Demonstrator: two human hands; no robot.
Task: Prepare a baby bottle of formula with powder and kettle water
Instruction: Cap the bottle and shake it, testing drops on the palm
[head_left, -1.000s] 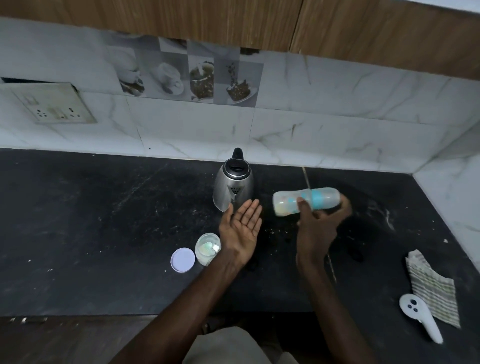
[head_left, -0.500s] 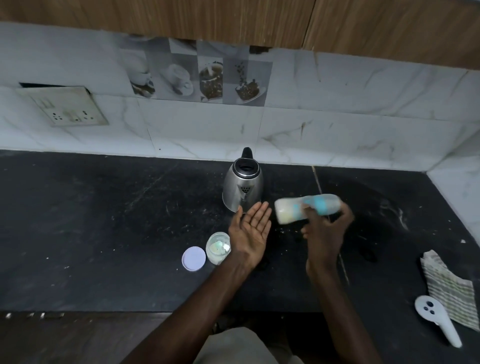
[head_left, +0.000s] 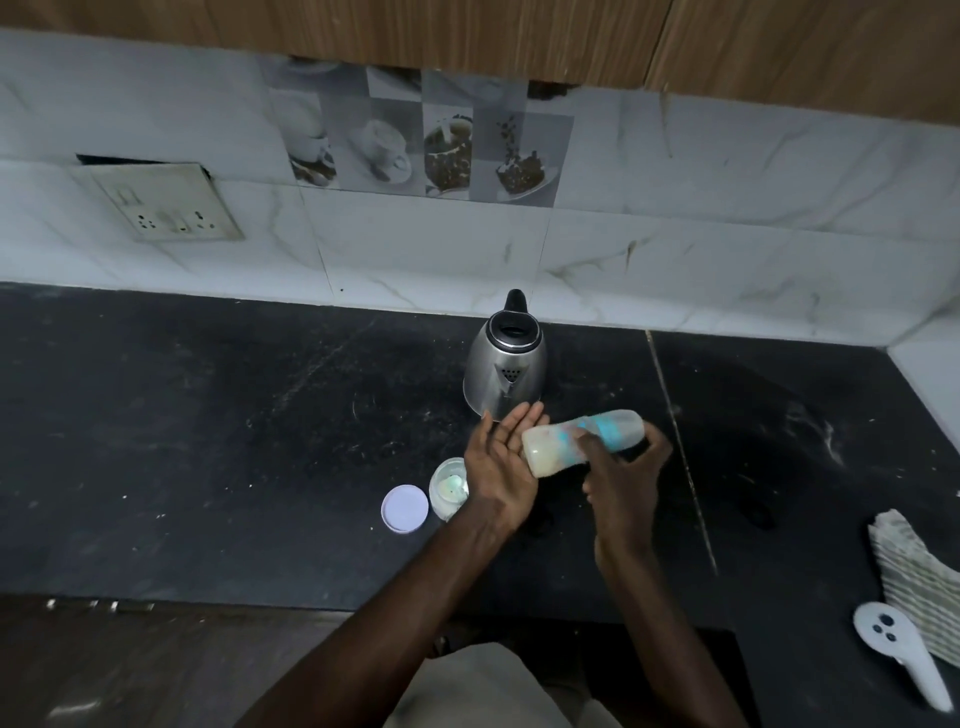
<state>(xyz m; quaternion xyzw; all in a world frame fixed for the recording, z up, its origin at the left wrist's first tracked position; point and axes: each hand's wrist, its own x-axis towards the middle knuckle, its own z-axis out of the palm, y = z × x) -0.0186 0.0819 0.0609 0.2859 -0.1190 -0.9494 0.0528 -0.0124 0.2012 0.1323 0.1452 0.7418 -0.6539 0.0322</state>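
Baby bottle (head_left: 576, 441) lies sideways above the tabletop (head_left: 208, 441), right hand (head_left: 621, 480) grip clamped around its middle, base against the flat, spread-fingered left hand (head_left: 501, 460). Kettle (head_left: 505, 366) just behind. Powder jar (head_left: 448, 487) and lid (head_left: 404, 508) left. Bare tabletop far left.

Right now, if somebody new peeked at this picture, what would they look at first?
Probably the baby bottle, lying sideways in the middle, held by the right hand with its milky end against the open left hand. Just behind stands a shiny kettle on the black counter. Left of the hands sit a small open jar and its round lid.
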